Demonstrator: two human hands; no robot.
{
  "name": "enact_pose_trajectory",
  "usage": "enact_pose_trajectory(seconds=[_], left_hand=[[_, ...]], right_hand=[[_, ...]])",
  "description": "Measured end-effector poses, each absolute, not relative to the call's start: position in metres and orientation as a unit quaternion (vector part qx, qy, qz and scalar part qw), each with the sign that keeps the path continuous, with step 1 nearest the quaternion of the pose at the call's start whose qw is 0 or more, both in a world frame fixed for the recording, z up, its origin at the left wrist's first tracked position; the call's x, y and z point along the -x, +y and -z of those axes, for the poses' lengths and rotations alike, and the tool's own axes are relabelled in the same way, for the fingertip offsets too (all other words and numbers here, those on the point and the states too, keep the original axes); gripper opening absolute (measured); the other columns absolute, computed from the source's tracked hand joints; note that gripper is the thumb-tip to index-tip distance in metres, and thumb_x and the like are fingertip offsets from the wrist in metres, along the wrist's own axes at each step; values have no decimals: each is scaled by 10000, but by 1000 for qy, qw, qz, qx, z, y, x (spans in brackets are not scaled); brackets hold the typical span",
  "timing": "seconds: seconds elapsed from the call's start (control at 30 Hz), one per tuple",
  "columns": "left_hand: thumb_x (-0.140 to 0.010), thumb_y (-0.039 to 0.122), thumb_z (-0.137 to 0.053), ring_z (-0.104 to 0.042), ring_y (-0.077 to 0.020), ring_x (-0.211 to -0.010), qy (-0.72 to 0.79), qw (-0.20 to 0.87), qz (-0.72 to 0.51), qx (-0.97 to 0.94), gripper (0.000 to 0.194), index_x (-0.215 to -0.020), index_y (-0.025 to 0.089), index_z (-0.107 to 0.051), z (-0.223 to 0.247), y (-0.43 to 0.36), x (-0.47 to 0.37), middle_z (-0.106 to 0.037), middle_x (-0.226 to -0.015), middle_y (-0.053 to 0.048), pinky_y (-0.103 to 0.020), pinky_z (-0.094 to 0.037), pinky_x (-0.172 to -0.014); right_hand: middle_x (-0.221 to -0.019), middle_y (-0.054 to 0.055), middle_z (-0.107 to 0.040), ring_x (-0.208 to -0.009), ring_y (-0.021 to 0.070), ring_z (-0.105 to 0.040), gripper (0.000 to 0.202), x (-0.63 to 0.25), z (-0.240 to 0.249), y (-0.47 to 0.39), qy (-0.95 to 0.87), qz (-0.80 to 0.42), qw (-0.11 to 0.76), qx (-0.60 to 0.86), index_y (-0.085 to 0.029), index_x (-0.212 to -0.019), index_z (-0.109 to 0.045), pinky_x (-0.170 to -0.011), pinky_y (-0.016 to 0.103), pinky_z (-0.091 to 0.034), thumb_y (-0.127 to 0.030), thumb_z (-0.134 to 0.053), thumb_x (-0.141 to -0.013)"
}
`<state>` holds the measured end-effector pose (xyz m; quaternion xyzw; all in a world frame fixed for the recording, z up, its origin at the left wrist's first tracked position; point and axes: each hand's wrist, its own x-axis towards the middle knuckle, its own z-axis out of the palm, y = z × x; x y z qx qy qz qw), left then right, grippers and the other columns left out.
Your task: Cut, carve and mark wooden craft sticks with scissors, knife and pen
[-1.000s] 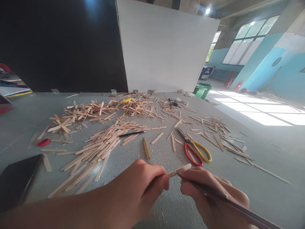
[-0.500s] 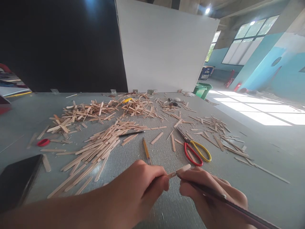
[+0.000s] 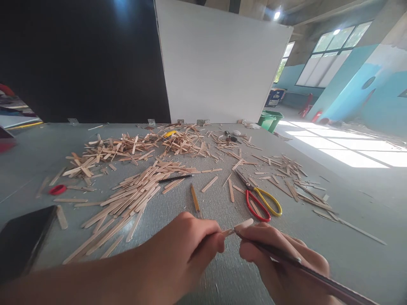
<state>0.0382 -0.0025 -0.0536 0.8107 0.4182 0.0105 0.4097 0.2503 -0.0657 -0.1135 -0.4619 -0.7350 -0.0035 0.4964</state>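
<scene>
While left hand pinches a flat pale wooden stick, right hand holds a slim dark tool, over grey desk

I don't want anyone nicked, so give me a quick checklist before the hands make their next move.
1. Stick gripped: ok, one end is pinched in the left hand.
2. Slim dark tool held: ok, it lies in the right hand like a pen.
3. Tool's tip touching the stick: cannot tell, the detail is too small.
4. Left hand well away from that tip: not ok, the fingertips look close to it.
5. Scissors put down: ok, they lie on the table beyond the right hand.
</scene>
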Motion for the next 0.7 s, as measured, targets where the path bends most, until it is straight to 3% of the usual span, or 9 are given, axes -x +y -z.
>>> enact_pose_trajectory(seconds=[0.43,0.7], left_hand=[[-1087,565,-338,-441,-142,-618,416,409,6,-812,503,-758,223,-505,51,-2,-39,-497,-673,35,-290,-332,-570],[-1091,526,-342,-597,-184,-764,405,408,10,-818,468,-815,225,-571,53,-1,-40,-599,-783,-5,-289,-411,-672]], right_hand=[[-784,-52,-802,-533,102,-734,119,-249,116,-71,-715,10,494,494,-294,-1000,-693,-546,138,-597,-370,-637,-1073],[-745,-67,-773,-532,88,-719,150,-249,118,-65,-746,-8,493,449,-279,-982,-634,-538,126,-574,-376,-610,-1094]])
